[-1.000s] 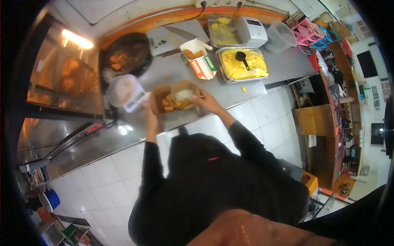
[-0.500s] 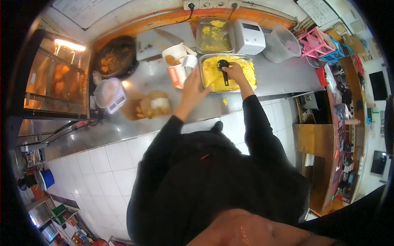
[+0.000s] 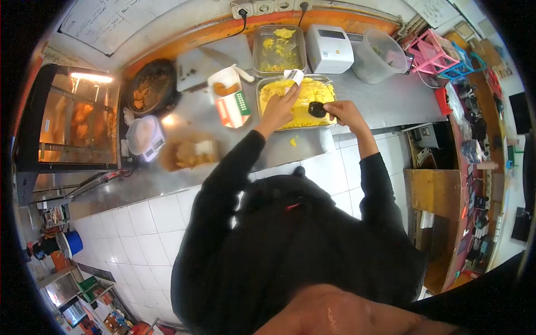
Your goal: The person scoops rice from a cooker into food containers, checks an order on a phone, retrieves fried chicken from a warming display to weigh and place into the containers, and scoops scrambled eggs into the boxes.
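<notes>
My left hand (image 3: 277, 111) reaches over the near left side of a glass tray (image 3: 258, 103) filled with a yellow mash-like food (image 3: 306, 96). Its fingers are closed on a small white printed paper piece (image 3: 292, 78) at the tray's far edge. Over the tray's right side, my right hand (image 3: 346, 115) grips the handle of a black scoop (image 3: 317, 109), whose round head hangs above the yellow food. Left of my left hand, an open red, white and green box (image 3: 233, 110) stands near a white container (image 3: 224, 78) with brown food in it.
A second glass tray (image 3: 279, 56) with yellow remains, a white label printer (image 3: 330, 50) and a clear bucket (image 3: 381, 58) line the back. On the left are a dark stone bowl (image 3: 153, 84), a kitchen scale (image 3: 149, 137), brown paper with fried food (image 3: 190, 155) and a heated cabinet (image 3: 84, 117).
My left hand has moved right, from beside the box to over the tray, with the white paper piece. My right hand has drawn the scoop right and turned it.
</notes>
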Available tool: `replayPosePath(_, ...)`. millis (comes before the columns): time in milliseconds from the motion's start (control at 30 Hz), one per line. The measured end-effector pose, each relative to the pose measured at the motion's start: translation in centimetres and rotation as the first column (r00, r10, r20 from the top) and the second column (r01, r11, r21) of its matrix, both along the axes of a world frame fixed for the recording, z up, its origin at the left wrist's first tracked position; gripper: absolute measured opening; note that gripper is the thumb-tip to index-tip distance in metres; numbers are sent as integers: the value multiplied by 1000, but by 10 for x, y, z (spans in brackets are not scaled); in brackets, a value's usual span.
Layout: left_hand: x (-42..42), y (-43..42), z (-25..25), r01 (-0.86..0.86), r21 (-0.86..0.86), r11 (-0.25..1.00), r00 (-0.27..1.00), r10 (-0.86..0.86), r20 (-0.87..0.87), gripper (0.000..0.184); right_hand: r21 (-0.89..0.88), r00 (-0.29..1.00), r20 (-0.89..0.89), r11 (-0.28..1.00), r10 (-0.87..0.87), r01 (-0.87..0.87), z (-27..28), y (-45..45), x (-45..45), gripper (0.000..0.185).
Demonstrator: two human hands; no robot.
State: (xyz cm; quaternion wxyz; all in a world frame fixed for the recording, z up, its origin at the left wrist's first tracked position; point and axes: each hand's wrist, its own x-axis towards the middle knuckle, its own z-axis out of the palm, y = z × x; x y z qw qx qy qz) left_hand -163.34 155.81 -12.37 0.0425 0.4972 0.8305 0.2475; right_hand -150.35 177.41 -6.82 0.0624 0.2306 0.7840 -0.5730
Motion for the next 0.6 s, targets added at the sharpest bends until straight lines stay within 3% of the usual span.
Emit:
replayPosePath(100,-7,1,12,-3,26,1000,990,0,139,89,134,989,125,986,78,-95,8,-24,10,35)
replayPosePath(200,-18,3,-10,48,223,974,926,40,-374,89,76,972,148,978,184,-197,4,-45,13,41)
replayPosePath(267,-25,5,-23,74,189,979,923,4,-385,90,-52,968,167,982,187,-181,-7,-56,15,45)
replayPosePath(300,-28,6,-24,85,173,981,920,-11,-391,90,-56,962,171,977,214,-207,-7,-62,15,57)
replayPosePath(333,-27,5,-13,96,95,991,964,-69,-257,90,88,950,194,959,247,-267,-9,-68,16,63)
replayPosePath(400,-27,5,4,153,-51,987,988,-151,37,89,166,942,212,940,262,-299,-20,-80,15,68)
replayPosePath(500,-41,12,1,221,-35,975,974,-218,58,95,38,919,228,940,322,-339,-23,-94,15,66)
replayPosePath(600,-52,19,-19,268,67,961,963,-269,8,95,81,926,252,947,281,-310,-16,-104,15,44)
